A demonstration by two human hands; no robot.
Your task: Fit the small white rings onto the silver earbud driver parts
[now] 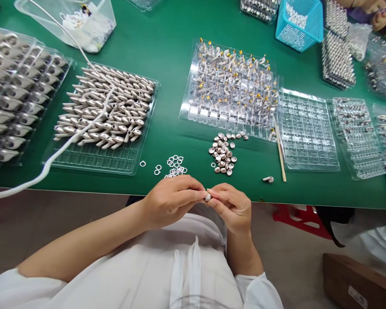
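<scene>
The left hand [172, 199] and right hand [233, 206] meet fingertip to fingertip, both pinching one small rounded pale piece [207, 197] between them, at the near edge of the green table [170, 103]. Its finer detail is hidden by the fingers. Just beyond the grip, to its left, lie loose white rings [181, 170], several overlapping (a few sit apart from the rest). Beyond it and slightly right is a heap of beige oval caps [223, 156]. Farther right of the grip lie an earbud-shaped piece [268, 179] and a thin wooden stick [280, 159]. Well beyond the grip, a clear plastic tray [193, 113] bears rows of parts with yellow tabs; far left, another tray [93, 159] holds beige stemmed shells [106, 107].
</scene>
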